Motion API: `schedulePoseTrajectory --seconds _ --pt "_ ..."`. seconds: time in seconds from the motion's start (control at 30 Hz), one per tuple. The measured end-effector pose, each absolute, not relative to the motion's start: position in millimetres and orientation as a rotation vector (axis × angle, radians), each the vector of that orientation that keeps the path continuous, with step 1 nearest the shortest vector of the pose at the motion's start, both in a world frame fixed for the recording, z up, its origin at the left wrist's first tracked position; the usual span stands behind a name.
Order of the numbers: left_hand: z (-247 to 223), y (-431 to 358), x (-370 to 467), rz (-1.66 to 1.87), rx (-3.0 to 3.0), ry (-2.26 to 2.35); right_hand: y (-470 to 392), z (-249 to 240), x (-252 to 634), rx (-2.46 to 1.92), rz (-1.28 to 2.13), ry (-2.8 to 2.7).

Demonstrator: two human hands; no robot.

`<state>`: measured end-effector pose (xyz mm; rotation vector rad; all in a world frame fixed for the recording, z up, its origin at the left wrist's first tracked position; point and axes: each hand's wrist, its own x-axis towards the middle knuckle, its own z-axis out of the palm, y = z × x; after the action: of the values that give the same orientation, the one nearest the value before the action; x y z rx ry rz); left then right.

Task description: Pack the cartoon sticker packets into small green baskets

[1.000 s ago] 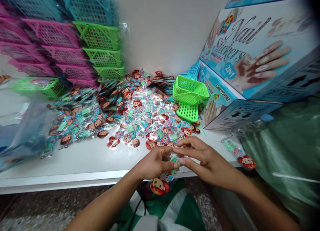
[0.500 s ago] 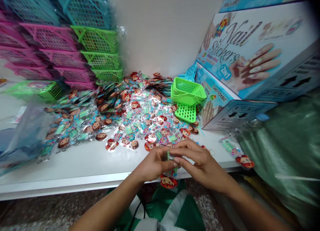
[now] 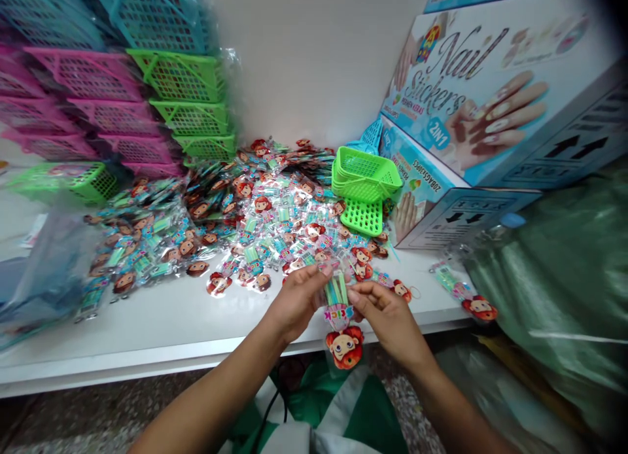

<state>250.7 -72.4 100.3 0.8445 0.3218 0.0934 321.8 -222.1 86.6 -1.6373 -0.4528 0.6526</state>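
Observation:
Between my hands, over the table's front edge, hangs a clear candy stick packet with green sticks inside and a red-haired cartoon head at its lower end. My left hand pinches its upper left side. On the right side, my right hand grips the packet between thumb and fingers. Just beyond my hands spreads a big heap of similar packets, with red-haired and brown-haired heads. One more packet lies apart at the table's right end.
Wrapped stacks of pink baskets and green baskets stand at the back left. Nested green baskets sit behind the heap, beside nail sticker boxes. A plastic bag lies at left; green sheeting covers the right side.
The packet, mostly covered by my fingers before, is now spread out flat with its front showing. My hands have moved slightly apart, and the right one has turned.

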Motion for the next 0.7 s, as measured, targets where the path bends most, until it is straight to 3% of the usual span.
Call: schedulePoseTrajectory --seconds 0.4,0.6,0.7 --pt "103.7 -72.8 259.6 0.182 0.772 0.386 -221.3 86.4 317.4 -1.506 0.824 -0.412" --pt "106.1 -88.0 259.5 0.204 1.094 0.293 -240.0 58.2 332.6 -1.579 0.502 -0.485" --pt "103.3 -90.5 258.9 0.150 1.180 0.334 -287.4 39.4 373.0 -1.998 0.206 -0.432"
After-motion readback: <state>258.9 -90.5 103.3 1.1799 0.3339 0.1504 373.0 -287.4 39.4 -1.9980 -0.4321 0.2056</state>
